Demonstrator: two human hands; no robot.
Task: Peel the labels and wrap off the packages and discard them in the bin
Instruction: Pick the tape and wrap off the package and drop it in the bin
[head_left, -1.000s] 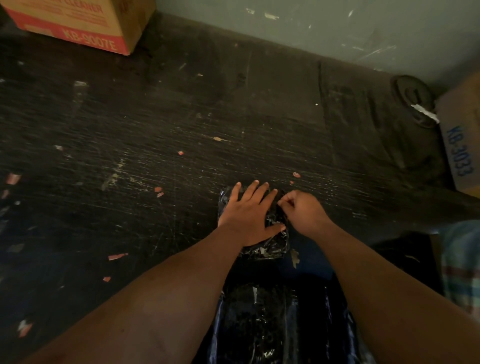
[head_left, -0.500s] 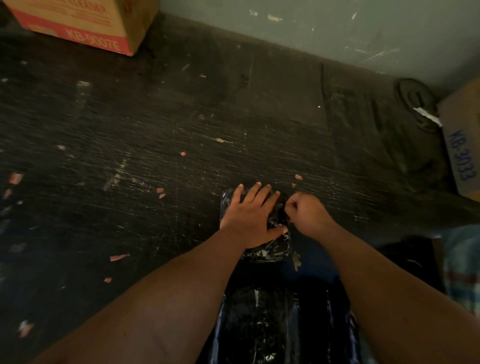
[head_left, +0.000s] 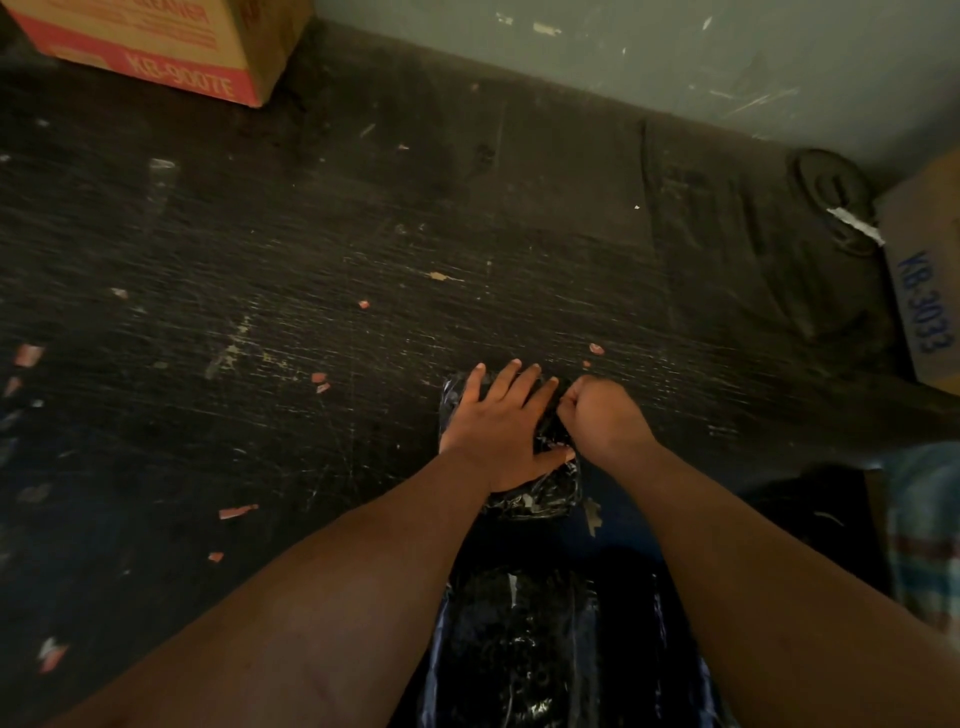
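Pressing flat with spread fingers, the left hand pins the black-wrapped package on the table so wrap can be pinched by the closed right hand.

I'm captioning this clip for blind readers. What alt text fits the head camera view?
A left hand presses flat on a small package wrapped in shiny black plastic while the right hand, fingers curled, picks at its far right corner. They work on a scratched dark table littered with paper scraps, cardboard boxes at the edges.
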